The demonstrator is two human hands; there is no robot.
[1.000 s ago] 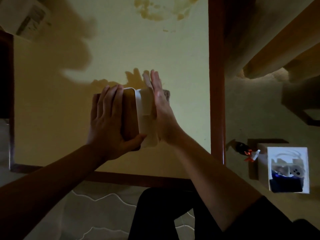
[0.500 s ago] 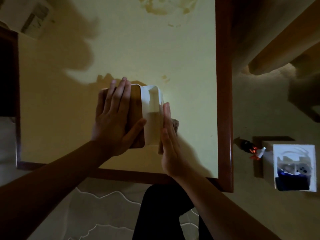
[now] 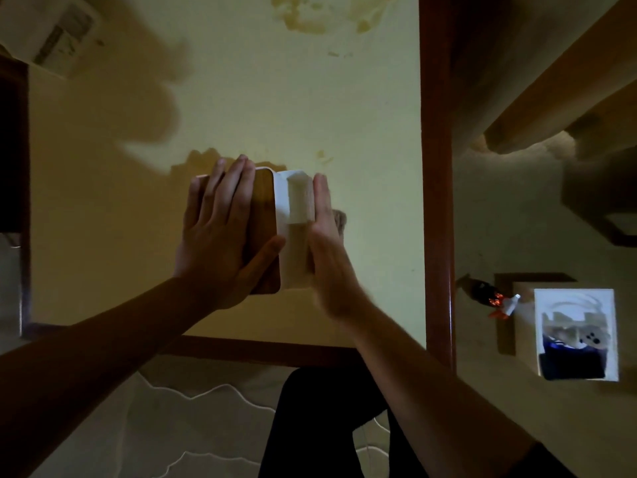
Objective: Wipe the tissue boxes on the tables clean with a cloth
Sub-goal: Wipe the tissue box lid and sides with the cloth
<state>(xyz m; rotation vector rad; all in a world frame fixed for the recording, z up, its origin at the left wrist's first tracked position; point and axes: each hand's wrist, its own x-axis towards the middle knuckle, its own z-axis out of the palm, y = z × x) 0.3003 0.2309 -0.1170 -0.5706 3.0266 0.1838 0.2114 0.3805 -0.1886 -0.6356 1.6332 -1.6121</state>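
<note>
My left hand (image 3: 220, 232) lies flat on the wood-look lid of the tissue box (image 3: 265, 208), fingers straight and thumb hooked at its near edge, so that grip is a press, not a clasp. My right hand (image 3: 325, 236) stands edge-on with straight fingers against the box's white right wall, pressing the cloth (image 3: 339, 219) there (only a dark tuft of it shows past my fingers). The box feels to me like a stiff, light shell with a smooth lid that could skid, so I judge the hold belongs where it is: weight down from the top, thumb bracing the near corner. Under my hands the yellowish tabletop (image 3: 310, 98) looks slick, stained toward its far end, rimmed in red-brown wood. Right of my right hand, on the floor, sits a white-framed box (image 3: 575, 334). The room is dim.
</note>
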